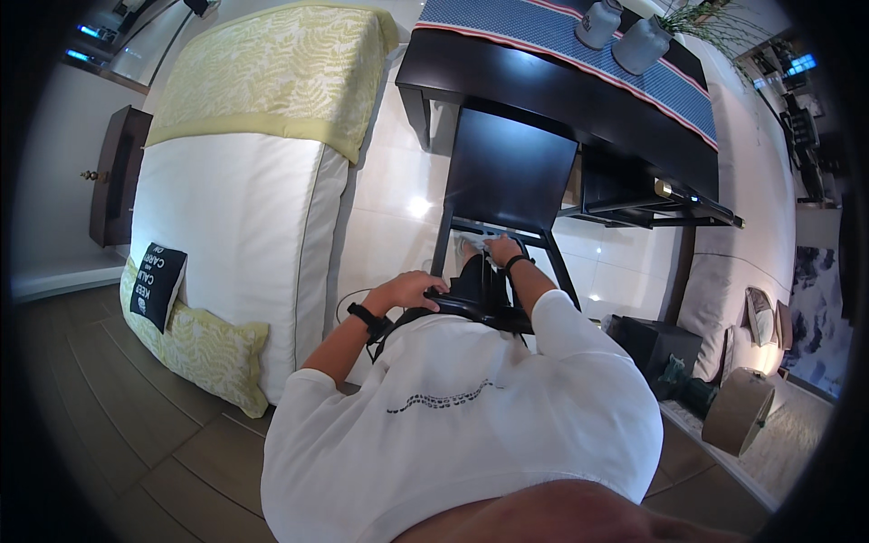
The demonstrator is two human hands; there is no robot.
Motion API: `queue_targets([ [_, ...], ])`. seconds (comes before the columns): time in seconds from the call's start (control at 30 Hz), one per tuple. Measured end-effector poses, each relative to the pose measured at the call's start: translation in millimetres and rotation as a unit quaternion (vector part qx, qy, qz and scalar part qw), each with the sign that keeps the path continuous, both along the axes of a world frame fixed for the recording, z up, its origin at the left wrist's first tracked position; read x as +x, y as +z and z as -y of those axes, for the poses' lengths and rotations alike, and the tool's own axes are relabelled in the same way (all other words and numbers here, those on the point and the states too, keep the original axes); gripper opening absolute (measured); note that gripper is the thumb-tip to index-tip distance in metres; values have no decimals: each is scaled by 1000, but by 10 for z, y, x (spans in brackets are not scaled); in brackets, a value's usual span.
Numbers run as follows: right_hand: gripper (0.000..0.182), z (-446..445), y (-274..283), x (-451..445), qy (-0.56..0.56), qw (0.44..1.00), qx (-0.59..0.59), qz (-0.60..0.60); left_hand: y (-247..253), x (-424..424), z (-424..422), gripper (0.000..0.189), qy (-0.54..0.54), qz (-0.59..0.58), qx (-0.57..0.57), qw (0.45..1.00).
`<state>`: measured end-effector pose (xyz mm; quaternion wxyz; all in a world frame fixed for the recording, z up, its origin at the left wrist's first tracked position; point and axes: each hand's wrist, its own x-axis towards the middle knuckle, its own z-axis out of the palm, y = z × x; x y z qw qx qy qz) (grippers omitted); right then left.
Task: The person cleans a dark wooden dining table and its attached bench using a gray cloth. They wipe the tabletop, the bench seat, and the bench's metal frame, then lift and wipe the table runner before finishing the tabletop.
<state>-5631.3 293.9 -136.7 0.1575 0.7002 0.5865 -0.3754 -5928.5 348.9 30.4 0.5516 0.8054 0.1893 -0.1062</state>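
Note:
A dark wooden chair (512, 170) stands before me, its seat facing the table and its slatted back close to my body. My left hand (411, 290) grips the left end of the chair's top rail (475, 309). Reaching over the back, my right hand (504, 250) is at the slats near the rear of the seat. Its fingers close on what looks like a pale grey cloth (481, 240), mostly hidden by the hand and chair. Below, between the slats, part of my leg in black trousers (467, 279) and a foot show.
A dark table (502, 64) with a blue runner (516, 30) bears two grey metal jugs (641, 47), one holding greenery. At left is a white bed (224, 183) with patterned bedding. A second dark chair (618, 183) and a pale sofa (740, 163) are right; a lampshade (736, 410) is lower right.

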Motion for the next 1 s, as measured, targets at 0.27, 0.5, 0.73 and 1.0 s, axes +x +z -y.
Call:
queue_targets([
  [0.27,39,-182,-117,271,10,999,-51,-14,5,52,-69,39,-29,24,28,999],
  [0.5,53,-273,762,329,46,956,-250,-143,92,122,-156,39,-45,22,18,999],
  [0.73,40,4,365,299,41,976,-168,-130,71,53,-101,40,-45,31,17,998],
  [1.0,26,154,282,71,55,998,33,22,-14,42,-114,36,-77,61,51,994],
])
